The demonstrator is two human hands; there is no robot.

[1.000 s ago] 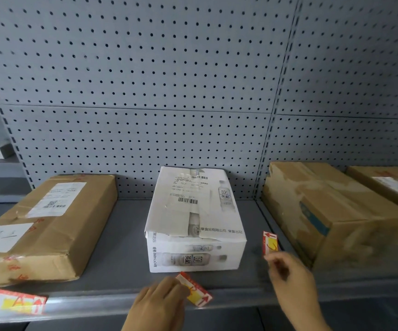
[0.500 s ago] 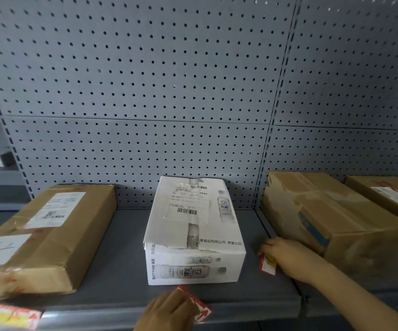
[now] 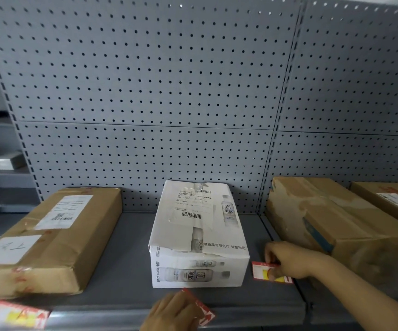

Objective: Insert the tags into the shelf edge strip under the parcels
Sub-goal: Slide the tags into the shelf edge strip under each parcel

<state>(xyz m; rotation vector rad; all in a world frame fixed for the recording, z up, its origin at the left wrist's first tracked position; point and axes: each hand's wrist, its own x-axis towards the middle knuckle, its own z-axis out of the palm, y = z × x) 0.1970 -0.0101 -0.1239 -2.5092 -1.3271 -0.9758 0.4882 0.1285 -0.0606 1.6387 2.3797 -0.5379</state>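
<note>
A grey perforated back panel (image 3: 145, 91) fills the far side of the scene. Below it runs a grey shelf (image 3: 126, 247), whose edge strip (image 3: 97, 317) runs along the near side.

Four parcels sit on the shelf, all closed, so their contents cannot be seen. The left brown parcel (image 3: 57, 247) is taped and carries white labels. The right brown parcel (image 3: 336, 225) lies on the next bay, with a smaller brown parcel (image 3: 388, 201) just beside it at the far right. Between the big brown ones stands the white carton (image 3: 198, 235). It is printed with bottles and its top paper is torn, but it is not open enough to see inside.

The right hand (image 3: 288, 259) reaches in from the near right. Its curled fingers and thumb pinch a red, white and yellow tag (image 3: 261, 271), which lies low over the shelf between the white carton and the right brown parcel. The left hand (image 3: 169, 311) is at the near edge in front of the white carton and grips a red tag (image 3: 204, 311) at the strip; whether that tag is seated in the strip cannot be told. A third tag (image 3: 21, 315), blurred, sits on the strip under the left brown parcel.
</note>
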